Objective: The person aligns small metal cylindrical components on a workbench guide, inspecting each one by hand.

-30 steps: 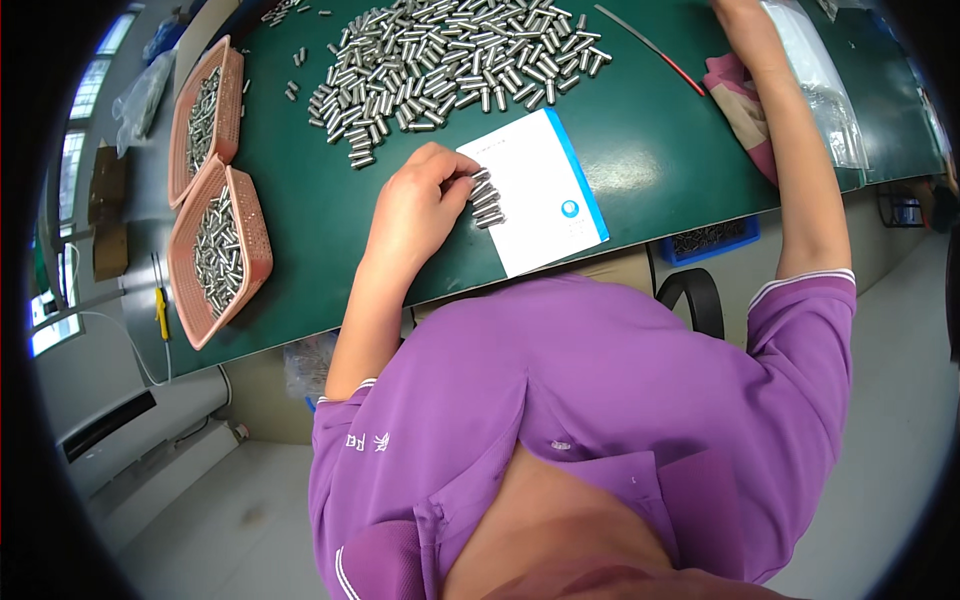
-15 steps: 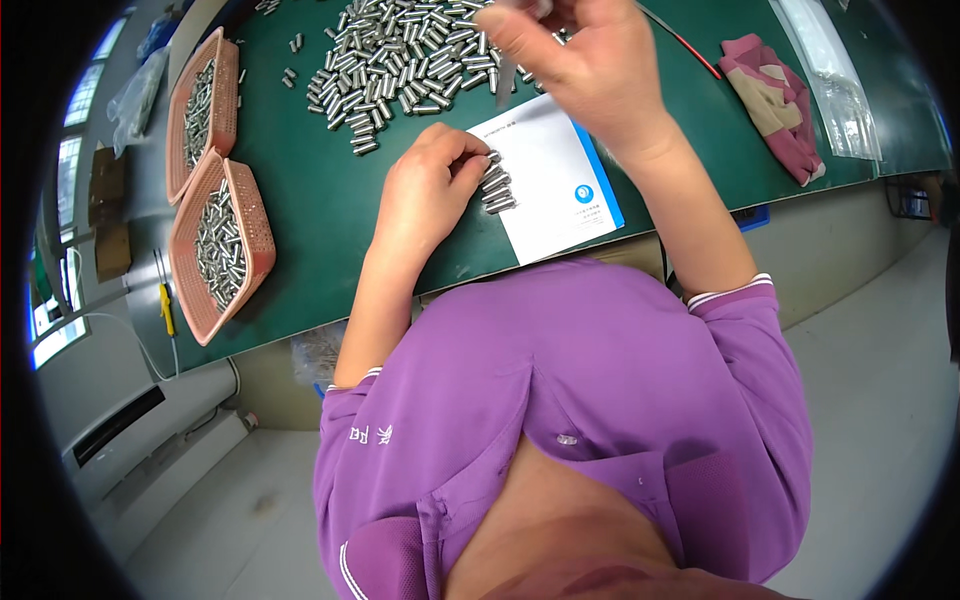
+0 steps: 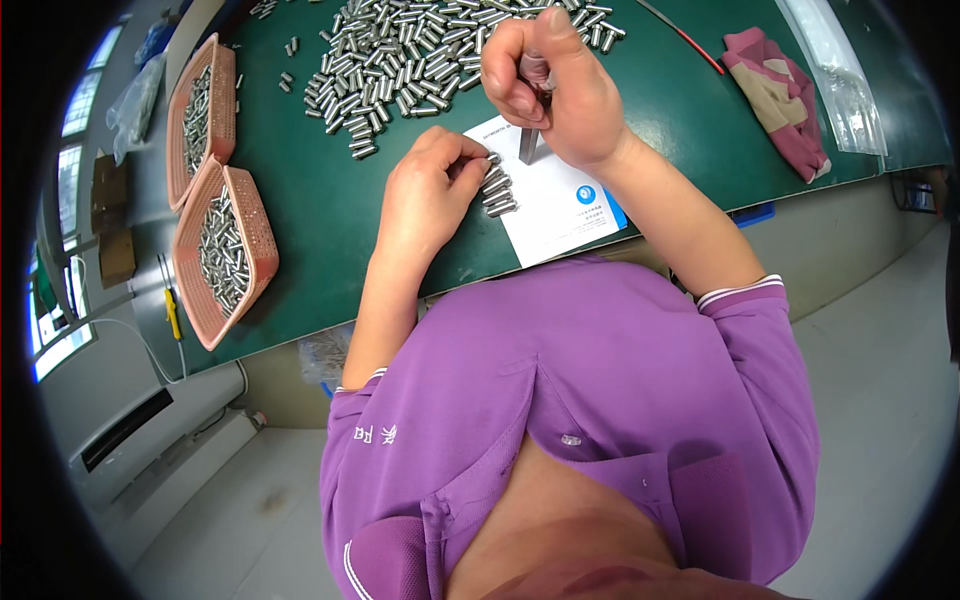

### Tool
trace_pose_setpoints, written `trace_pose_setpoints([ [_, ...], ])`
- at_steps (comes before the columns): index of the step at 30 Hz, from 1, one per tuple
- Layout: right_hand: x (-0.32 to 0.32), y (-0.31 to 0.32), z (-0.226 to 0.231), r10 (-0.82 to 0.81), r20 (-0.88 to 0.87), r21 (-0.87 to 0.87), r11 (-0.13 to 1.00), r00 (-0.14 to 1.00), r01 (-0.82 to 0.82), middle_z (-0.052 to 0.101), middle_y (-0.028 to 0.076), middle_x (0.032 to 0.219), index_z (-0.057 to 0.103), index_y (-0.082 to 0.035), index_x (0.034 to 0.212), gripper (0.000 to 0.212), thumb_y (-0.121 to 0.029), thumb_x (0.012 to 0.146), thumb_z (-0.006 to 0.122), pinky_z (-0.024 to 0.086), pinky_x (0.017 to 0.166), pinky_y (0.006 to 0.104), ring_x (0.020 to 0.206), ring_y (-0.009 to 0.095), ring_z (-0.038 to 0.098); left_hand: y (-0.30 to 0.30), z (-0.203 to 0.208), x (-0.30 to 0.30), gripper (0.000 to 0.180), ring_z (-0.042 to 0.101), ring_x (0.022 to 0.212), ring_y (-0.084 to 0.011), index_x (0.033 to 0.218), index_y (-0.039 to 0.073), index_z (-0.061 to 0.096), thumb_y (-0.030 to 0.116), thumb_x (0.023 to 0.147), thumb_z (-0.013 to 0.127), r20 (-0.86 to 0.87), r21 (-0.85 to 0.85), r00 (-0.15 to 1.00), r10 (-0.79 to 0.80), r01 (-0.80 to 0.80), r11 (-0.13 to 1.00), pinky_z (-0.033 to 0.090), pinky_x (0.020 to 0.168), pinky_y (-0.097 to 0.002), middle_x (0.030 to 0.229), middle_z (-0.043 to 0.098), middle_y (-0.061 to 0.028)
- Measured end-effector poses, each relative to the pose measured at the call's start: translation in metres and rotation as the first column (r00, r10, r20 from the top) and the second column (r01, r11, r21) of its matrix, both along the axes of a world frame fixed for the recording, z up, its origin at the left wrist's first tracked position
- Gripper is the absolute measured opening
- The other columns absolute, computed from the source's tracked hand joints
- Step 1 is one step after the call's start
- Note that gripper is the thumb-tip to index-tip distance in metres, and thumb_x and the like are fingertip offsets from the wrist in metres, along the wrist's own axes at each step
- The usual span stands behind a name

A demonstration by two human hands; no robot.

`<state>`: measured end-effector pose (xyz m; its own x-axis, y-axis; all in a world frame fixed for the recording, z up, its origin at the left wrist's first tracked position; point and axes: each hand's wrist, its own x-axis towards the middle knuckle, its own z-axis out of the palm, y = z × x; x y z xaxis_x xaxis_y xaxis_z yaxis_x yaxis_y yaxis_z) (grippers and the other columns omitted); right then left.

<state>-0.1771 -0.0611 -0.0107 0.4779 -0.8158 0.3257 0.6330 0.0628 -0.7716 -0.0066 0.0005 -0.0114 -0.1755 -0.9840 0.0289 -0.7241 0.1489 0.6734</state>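
A short row of small silver metal pins (image 3: 498, 190) lies side by side on the left edge of a white booklet (image 3: 555, 215) with a blue edge. My left hand (image 3: 430, 190) rests at that edge, thumb and forefinger closed on the end pin of the row. Over the booklet's far part my right hand (image 3: 565, 95) is raised, fingers curled round a flat grey metal bar (image 3: 527, 146) that points down toward the paper. The bar's upper part is hidden in the hand. Beyond both hands spreads a large heap of the same pins (image 3: 400, 60).
Two pink plastic baskets (image 3: 262, 225) filled with pins stand at the left of the green table (image 3: 310, 230). A yellow-handled tool (image 3: 172, 312) lies beside them. At the right are a red-handled tool (image 3: 700, 50), a pink and beige cloth (image 3: 775, 105) and clear plastic bags (image 3: 835, 80).
My right hand has come nearer and slightly left, its wrist turned, and the bar now hangs over the booklet. My left hand stays at the row of pins.
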Motion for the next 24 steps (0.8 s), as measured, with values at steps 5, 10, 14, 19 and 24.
trace_pose_setpoints([
  [5,0.009,0.008,0.005,-0.136,-0.028,-0.047,0.99,0.99,0.134,0.042,-0.001,0.058,0.046,-0.007,0.064,0.055,-0.05,0.098,0.035,0.029,0.047,0.0216,0.051,0.007,0.034,0.0,0.0,-0.001,0.008,0.058,0.065,-0.0217,0.081,0.003,0.065,0.008,0.076,0.068,-0.007,-0.005,1.0,-0.003,0.003,1.0,0.047,0.06,-0.0321,0.079,0.058,-0.0085],
  [10,0.016,0.01,0.006,-0.253,-0.006,0.003,0.967,0.967,0.253,0.042,0.0,0.058,0.043,-0.008,0.062,0.05,-0.043,0.098,0.041,0.029,0.047,0.0228,0.053,0.008,0.036,-0.001,-0.002,0.0,0.008,0.058,0.064,-0.0217,0.081,0.003,0.065,0.008,0.076,0.068,-0.016,-0.004,1.0,-0.002,0.002,1.0,0.047,0.06,-0.0321,0.078,0.058,-0.0085],
  [14,0.019,0.012,0.008,-0.257,0.02,0.057,0.965,0.966,0.255,0.042,0.0,0.058,0.043,-0.008,0.062,0.047,-0.039,0.097,0.042,0.029,0.047,0.0228,0.053,0.008,0.036,-0.001,-0.002,0.0,0.008,0.058,0.062,-0.0212,0.08,0.003,0.065,0.009,0.076,0.068,-0.02,0.001,1.0,0.002,-0.002,1.0,0.047,0.059,-0.0317,0.078,0.058,-0.0087],
  [19,0.021,0.014,0.011,-0.302,0.029,0.091,0.95,0.953,0.298,0.042,0.0,0.058,0.043,-0.008,0.063,0.044,-0.036,0.096,0.043,0.029,0.047,0.0228,0.052,0.007,0.035,0.0,-0.002,-0.001,0.008,0.058,0.062,-0.0202,0.08,0.002,0.064,0.008,0.075,0.068,-0.025,0.0,1.0,0.007,-0.007,1.0,0.047,0.059,-0.0313,0.077,0.058,-0.0087],
  [24,0.028,0.01,0.007,-0.33,-0.004,0.163,0.931,0.944,0.326,0.041,0.0,0.057,0.043,-0.008,0.062,0.043,-0.034,0.096,0.043,0.029,0.046,0.0232,0.051,0.007,0.035,-0.001,-0.003,-0.001,0.007,0.057,0.061,-0.0208,0.079,0.003,0.064,0.007,0.075,0.068,-0.021,-0.011,1.0,0.004,-0.005,1.0,0.047,0.058,-0.032,0.076,0.057,-0.0086],
])
